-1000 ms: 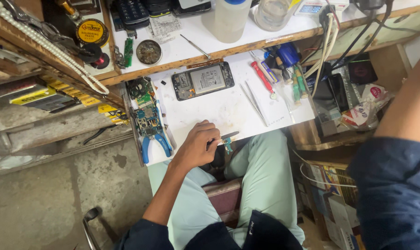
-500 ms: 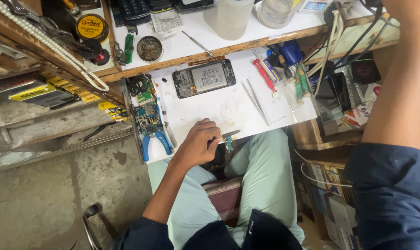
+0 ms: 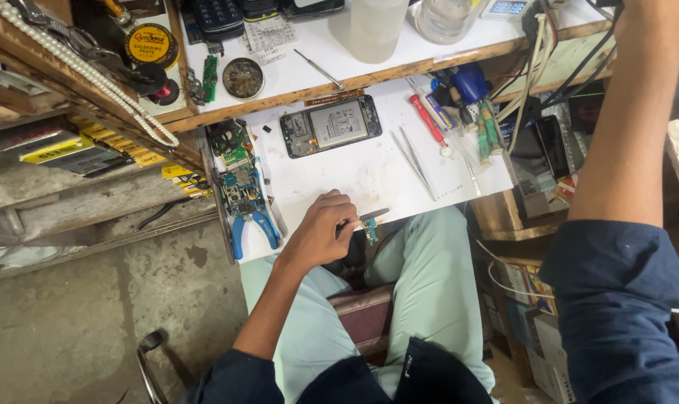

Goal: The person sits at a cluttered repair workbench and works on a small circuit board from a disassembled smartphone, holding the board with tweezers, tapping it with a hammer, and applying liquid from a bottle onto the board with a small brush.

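Left hand (image 3: 321, 232) is closed on a small green circuit part (image 3: 370, 224) at the white surface's (image 3: 339, 176) six o'clock edge. An opened black smartphone (image 3: 330, 125) lies at its twelve o'clock. Right hand is out of view; grip cannot be told.

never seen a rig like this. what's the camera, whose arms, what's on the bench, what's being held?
There is no machine: a person works with bare hands, and one camera on their head looks down. The left hand rests at the near edge of the white work surface, pinching a small tool with a dark tip against a tiny green part. The right arm is raised toward the top right corner; its hand is cut off by the frame edge, so what it holds cannot be told. On the surface lie an opened phone, tweezers, a red screwdriver, green circuit boards and blue-handled pliers.
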